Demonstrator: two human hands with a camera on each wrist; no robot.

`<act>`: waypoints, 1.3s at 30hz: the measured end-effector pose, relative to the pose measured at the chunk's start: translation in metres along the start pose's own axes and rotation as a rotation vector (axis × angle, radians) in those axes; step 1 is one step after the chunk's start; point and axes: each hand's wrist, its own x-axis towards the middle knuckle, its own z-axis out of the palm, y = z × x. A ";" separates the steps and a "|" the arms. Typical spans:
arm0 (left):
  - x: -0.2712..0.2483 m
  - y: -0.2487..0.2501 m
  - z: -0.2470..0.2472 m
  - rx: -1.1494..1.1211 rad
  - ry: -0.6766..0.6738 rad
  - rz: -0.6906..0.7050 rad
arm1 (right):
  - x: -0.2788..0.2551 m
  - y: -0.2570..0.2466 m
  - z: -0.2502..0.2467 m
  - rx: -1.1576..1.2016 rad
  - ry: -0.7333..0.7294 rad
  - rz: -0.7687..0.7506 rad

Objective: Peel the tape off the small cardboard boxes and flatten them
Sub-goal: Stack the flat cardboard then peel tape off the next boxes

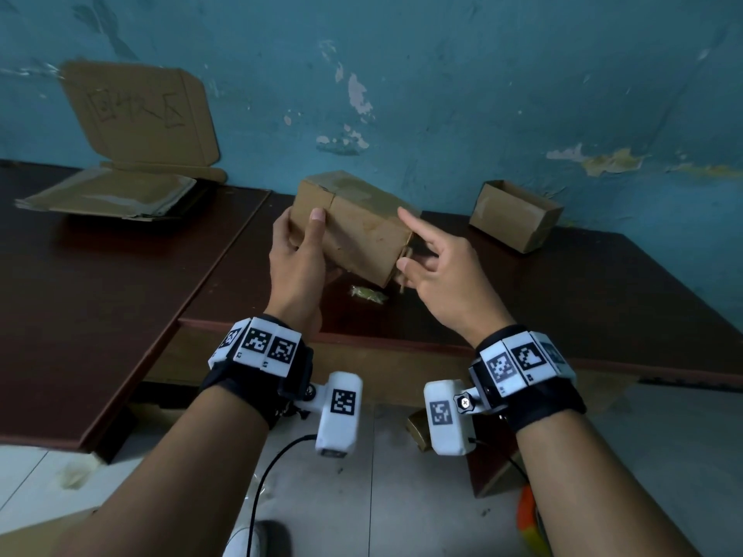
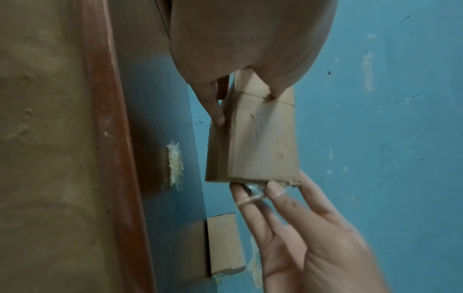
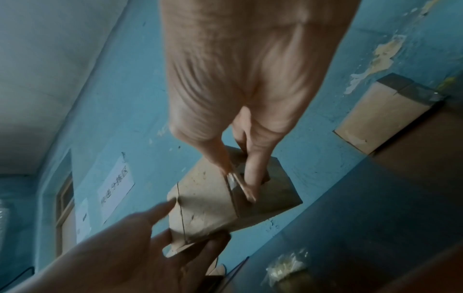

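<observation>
My left hand (image 1: 302,247) grips the left end of a small brown cardboard box (image 1: 362,235), thumb on the near face and fingers behind it, holding it above the table. My right hand (image 1: 416,261) is at the box's right end. Its thumb and a finger pinch a strip of clear tape (image 2: 253,193) that is partly lifted from that end, also seen as tape (image 3: 235,183) in the right wrist view. The right index finger points up along the box's top edge. The seam on the near face of the box (image 3: 200,206) is split.
A second small box (image 1: 516,217), open at the top, stands at the back right of the dark wooden table (image 1: 583,299). A crumpled wad of tape (image 1: 368,294) lies under the held box. Flattened cardboard (image 1: 116,195) is stacked back left, below a cardboard sign (image 1: 140,114).
</observation>
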 end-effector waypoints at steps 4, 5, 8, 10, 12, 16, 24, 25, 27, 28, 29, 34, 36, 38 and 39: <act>-0.008 0.001 0.006 -0.105 -0.014 -0.047 | -0.001 -0.006 0.012 -0.010 0.052 -0.088; -0.008 0.001 0.007 -0.119 -0.003 -0.057 | 0.000 -0.006 0.014 0.017 0.059 -0.098; -0.007 0.003 0.008 -0.131 0.017 -0.121 | 0.000 -0.006 0.015 0.098 0.081 -0.113; -0.004 0.003 0.007 -0.129 0.024 -0.168 | -0.002 -0.009 0.011 0.147 0.093 -0.099; -0.003 0.004 0.006 -0.123 0.024 -0.202 | -0.002 -0.010 0.006 0.175 0.134 -0.084; 0.000 0.005 0.005 -0.107 -0.016 -0.233 | 0.001 -0.006 -0.005 0.065 0.219 -0.114; -0.001 0.007 0.005 -0.116 -0.190 -0.297 | 0.006 0.005 -0.017 -0.103 0.239 -0.108; -0.002 0.007 0.006 -0.109 -0.219 -0.291 | 0.006 0.005 -0.017 -0.081 0.202 -0.094; -0.004 0.006 0.007 -0.092 -0.262 -0.288 | 0.007 0.007 -0.018 -0.010 0.138 -0.100; -0.006 0.006 0.007 -0.084 -0.274 -0.286 | 0.007 0.007 -0.018 0.007 0.131 -0.111; -0.007 0.006 0.008 -0.081 -0.285 -0.285 | 0.008 0.008 -0.018 0.006 0.146 -0.121; -0.018 0.011 0.014 -0.053 -0.403 -0.237 | 0.009 0.013 -0.005 -0.041 0.246 -0.124; -0.021 0.012 0.016 -0.071 -0.423 -0.227 | 0.007 0.011 0.000 -0.028 0.260 -0.110; -0.022 0.013 0.016 -0.080 -0.443 -0.227 | 0.005 0.007 0.004 -0.012 0.272 -0.076; -0.023 0.013 0.016 -0.080 -0.451 -0.230 | 0.004 0.005 0.006 -0.031 0.287 -0.065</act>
